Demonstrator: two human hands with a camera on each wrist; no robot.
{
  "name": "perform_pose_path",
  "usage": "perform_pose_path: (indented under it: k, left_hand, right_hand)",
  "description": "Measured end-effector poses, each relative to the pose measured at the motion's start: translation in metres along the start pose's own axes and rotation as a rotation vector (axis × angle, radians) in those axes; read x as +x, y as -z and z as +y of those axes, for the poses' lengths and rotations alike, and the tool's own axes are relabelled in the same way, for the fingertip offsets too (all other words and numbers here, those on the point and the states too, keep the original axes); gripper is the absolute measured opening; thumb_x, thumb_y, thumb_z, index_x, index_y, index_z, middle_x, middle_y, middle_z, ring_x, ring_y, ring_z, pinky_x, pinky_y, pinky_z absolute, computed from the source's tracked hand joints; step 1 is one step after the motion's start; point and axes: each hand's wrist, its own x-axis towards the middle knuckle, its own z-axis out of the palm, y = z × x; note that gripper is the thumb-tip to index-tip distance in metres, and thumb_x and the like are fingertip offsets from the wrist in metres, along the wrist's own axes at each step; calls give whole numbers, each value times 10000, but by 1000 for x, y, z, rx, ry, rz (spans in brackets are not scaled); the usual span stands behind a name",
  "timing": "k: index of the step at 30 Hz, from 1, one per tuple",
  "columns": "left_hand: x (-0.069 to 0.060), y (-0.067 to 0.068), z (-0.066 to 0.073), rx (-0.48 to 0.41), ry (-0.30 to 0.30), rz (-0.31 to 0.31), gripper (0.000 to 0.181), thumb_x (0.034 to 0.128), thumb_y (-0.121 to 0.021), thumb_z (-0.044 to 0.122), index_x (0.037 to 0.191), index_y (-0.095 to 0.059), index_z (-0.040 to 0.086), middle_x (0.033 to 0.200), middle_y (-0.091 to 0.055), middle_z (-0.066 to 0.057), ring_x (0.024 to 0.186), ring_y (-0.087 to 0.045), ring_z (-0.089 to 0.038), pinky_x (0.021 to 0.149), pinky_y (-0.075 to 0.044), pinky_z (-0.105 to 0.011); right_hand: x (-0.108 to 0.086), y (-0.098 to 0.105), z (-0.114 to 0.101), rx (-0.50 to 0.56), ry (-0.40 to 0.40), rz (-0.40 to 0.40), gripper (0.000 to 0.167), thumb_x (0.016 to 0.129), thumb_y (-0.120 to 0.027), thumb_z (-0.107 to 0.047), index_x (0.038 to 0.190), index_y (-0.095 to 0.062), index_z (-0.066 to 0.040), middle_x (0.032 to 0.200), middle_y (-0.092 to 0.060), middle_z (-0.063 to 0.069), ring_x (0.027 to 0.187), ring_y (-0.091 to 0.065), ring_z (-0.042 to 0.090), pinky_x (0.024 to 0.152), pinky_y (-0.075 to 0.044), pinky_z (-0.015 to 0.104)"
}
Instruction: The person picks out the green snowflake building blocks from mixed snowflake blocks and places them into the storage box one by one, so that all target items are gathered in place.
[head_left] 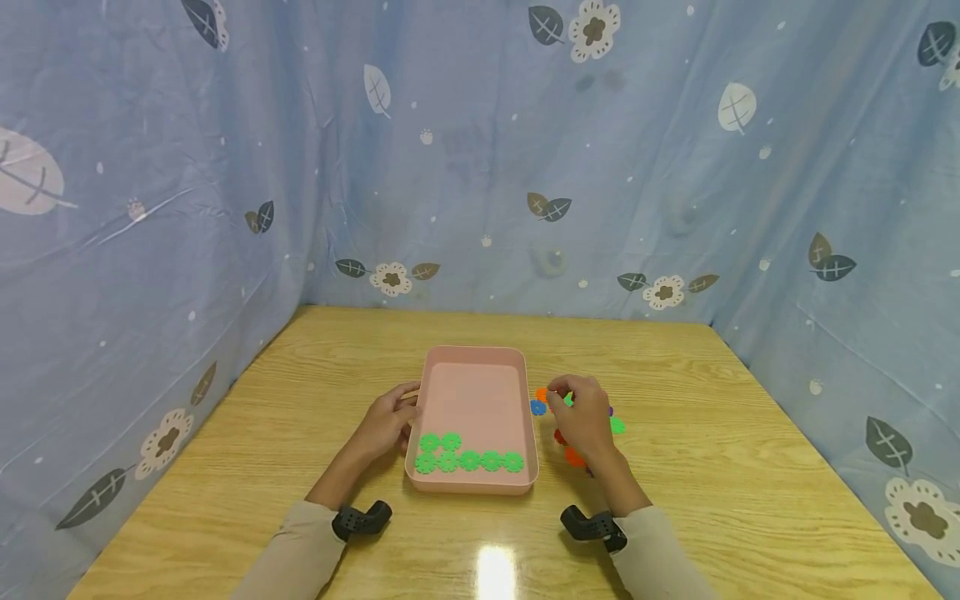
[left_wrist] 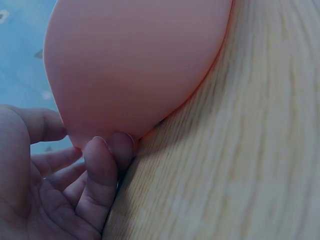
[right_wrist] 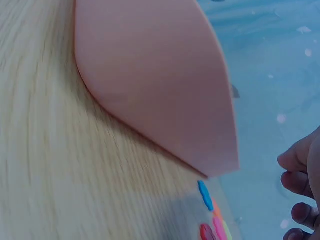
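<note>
A pink rectangular tray [head_left: 472, 400] stands on the table, with several green flower-shaped plastic pieces [head_left: 469, 461] lined up along its near end. At the tray's left side my left hand [head_left: 384, 425] grips the wall; in the left wrist view its fingers [left_wrist: 97, 165] curl against the tray's outer wall [left_wrist: 135, 65]. My right hand [head_left: 583, 417] is over a small group of coloured flower pieces to the right of the tray, partly covering them. In the right wrist view its fingers [right_wrist: 295, 182] are loosely bent, and no piece shows at the fingertips.
Beside the tray's right wall are a blue piece [head_left: 537, 407] and an orange piece [head_left: 542, 393]. Another green piece [head_left: 617, 426] lies right of the hand. A blue patterned curtain [head_left: 480, 167] encloses the wooden table [head_left: 315, 367] at the back and sides.
</note>
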Motion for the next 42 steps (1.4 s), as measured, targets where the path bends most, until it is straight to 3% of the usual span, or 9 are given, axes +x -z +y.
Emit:
perform_pose_path:
  k: [11,19,26,33,42]
  left_hand:
    - [0,-1,1,-16,2,12,555,1025,-499,71,1548,-340,-23,1441,-527,-291,511,-593,-177,455,-510,-273]
    - [0,-1,1,-6,4,15,576,1016,-506,83,1555,-330,-17,1456,-510,-293,510,-588,-179,456,-513,-281]
    - [0,-1,2,-4,2,16,567,1024,-502,93,1554,-333,-18,1455,-509,-295,503,-597,-187,451,-520,-297]
    - [0,-1,1,12,3,13,565,1022,-506,100,1552,-344,-9,1455,-516,-284,513,-606,-189,468,-537,-309]
    - [0,-1,-1,13,4,15,567,1008,-498,92,1548,-354,2,1451,-528,-273,519,-625,-200,477,-550,-300]
  right_hand:
    - [-7,23,19,-48,-66,106,58,889,-708,-52,876,-753,-17,777,-683,72,727,-539,223,666,-421,325]
    - [-5,32,34,-82,-129,114,52,879,-722,-33,897,-763,-7,764,-692,107,473,-412,142,439,-339,245]
    - [-7,41,42,-149,-232,57,133,896,-705,-65,996,-742,14,856,-695,149,573,-475,205,517,-383,282]
    - [-11,52,48,-197,-384,-45,248,924,-667,-141,1126,-703,-1,1025,-661,171,899,-567,318,716,-477,377]
    - [-12,61,50,-264,-454,-167,359,886,-621,-131,1197,-681,39,1092,-646,204,938,-579,334,760,-522,439]
